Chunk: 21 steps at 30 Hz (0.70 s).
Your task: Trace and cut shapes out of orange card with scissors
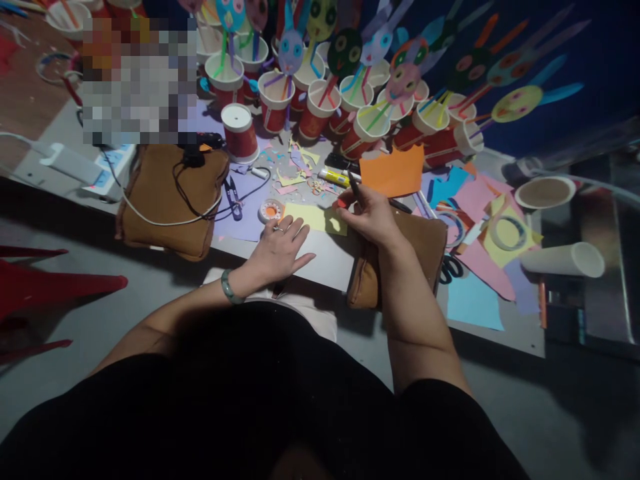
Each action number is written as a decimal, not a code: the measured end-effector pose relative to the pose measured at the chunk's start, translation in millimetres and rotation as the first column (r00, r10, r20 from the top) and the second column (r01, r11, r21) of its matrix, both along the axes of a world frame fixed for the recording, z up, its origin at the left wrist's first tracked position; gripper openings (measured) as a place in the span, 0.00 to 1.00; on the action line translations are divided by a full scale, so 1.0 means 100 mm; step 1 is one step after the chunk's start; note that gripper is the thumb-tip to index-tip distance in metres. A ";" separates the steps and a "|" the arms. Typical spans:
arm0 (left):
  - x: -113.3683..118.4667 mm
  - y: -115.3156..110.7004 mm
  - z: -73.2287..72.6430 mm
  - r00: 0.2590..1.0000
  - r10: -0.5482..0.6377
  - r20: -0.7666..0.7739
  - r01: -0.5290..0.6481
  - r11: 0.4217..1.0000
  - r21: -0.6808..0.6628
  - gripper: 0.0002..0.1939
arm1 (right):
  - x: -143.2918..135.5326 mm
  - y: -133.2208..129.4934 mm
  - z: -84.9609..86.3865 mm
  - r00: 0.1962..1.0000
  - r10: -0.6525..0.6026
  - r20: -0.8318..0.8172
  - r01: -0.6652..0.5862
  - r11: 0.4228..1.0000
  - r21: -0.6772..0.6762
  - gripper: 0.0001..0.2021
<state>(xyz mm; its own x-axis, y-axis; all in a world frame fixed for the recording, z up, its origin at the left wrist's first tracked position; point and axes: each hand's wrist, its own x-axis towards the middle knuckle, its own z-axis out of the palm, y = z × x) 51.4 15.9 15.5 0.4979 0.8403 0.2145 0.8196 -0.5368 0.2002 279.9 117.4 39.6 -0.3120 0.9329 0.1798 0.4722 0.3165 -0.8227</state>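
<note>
My left hand point(283, 250) lies flat with its fingers stretched out over the left part of a pale yellow paper strip point(320, 219). In my right hand point(373, 217), above the strip's right end, is a slim dark pen point(354, 185) pointing up and away. A small red bit point(342, 203) shows at the fingertips; what it is I cannot make out. Touching the strip's left end is a white tape roll point(271, 211) with an orange centre. My right forearm passes over a brown cushion point(420, 250).
Red paper cups point(276, 110) with straws and paper rabbit faces crowd the back. One cup point(241, 137) stands upside down. Paper scraps, a yellow glue stick point(335, 177) and orange paper point(393, 172) lie ahead. Left are another cushion point(170, 207), cables and snips point(233, 200); right, black-handled scissors point(451, 269).
</note>
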 end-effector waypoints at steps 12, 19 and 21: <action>-0.02 0.07 0.02 0.978 -0.208 -0.036 0.209 0.977 0.039 0.27 | -0.15 -0.09 -0.01 0.998 0.024 0.059 -0.026 0.999 0.027 0.09; -0.03 0.07 0.00 0.975 -0.217 -0.039 0.219 0.974 0.057 0.26 | -0.15 -0.08 -0.04 0.999 0.008 0.047 -0.009 1.000 0.021 0.10; -0.03 0.07 0.01 0.974 -0.223 -0.034 0.224 0.973 0.049 0.26 | -0.16 -0.08 -0.04 0.999 0.010 0.044 -0.011 1.000 0.019 0.10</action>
